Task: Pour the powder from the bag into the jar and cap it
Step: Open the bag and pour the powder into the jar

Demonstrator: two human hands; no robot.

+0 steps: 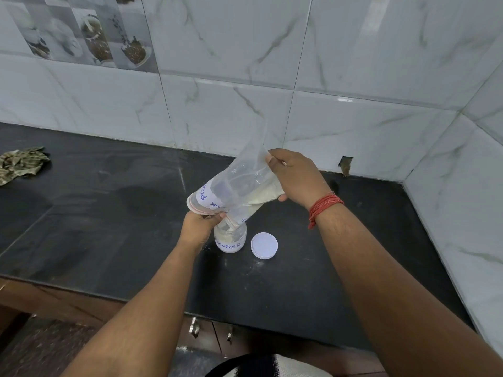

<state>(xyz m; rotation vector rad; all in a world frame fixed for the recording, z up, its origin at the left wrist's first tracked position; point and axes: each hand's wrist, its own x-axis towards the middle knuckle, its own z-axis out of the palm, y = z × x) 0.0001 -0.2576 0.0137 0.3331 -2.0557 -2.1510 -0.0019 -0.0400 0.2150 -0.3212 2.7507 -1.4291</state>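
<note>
Bag (239, 186) pinched by both hands' fingers (217, 215), mouth over jar (230, 238).

Soft, even, cool light; a small glare spot on the wall tiles (345, 99) at one o'clock; tile lines bow at the edges, slight softness throughout

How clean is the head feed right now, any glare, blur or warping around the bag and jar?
Head view: bag, jar and lid read sharply, with handwriting legible; soft glare patches on the wall tiles; wide-angle bending curves the counter edge and tile seams; even lighting, faint shadows.
</note>
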